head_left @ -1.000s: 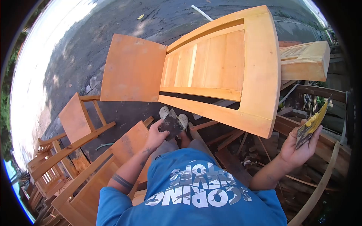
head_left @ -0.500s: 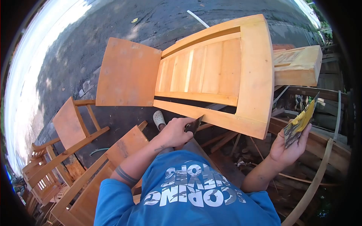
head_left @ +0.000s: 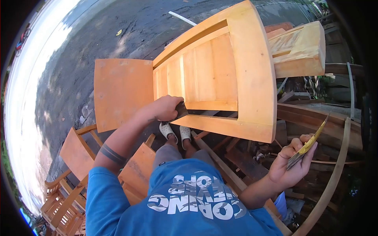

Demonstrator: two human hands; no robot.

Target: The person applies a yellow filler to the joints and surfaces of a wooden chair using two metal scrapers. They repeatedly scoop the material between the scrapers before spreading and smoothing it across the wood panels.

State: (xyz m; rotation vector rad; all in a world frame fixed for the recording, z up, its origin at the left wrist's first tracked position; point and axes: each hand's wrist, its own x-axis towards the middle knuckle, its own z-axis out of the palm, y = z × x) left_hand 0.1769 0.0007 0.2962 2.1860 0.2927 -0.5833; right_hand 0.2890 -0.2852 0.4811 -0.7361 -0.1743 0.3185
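Observation:
My left hand (head_left: 167,108) grips a dark-bladed putty knife (head_left: 181,111). Its blade meets the lower side rail of a wooden chair's backrest (head_left: 254,74), near where that joins the flat seat panel (head_left: 124,94). Out to the right, my right hand (head_left: 292,162) holds a thin flat plate smeared with yellow putty (head_left: 308,146), tilted nearly edge-on, thumb and fingers on either side of it. Slatted panels fill the middle of the backrest. How the chair is supported underneath is hidden.
Another wooden piece (head_left: 301,51) lies behind the backrest at right. More wooden chairs (head_left: 76,147) stand at lower left, one close beside my legs (head_left: 138,167). Scrap timber and a curved wooden strip (head_left: 334,181) are at right. A white stick (head_left: 182,18) lies on the ground beyond.
My left hand has slid the putty knife leftward along the rail toward the seat. My right hand has lowered slightly, turning the putty plate more edge-on. The whole view has shifted.

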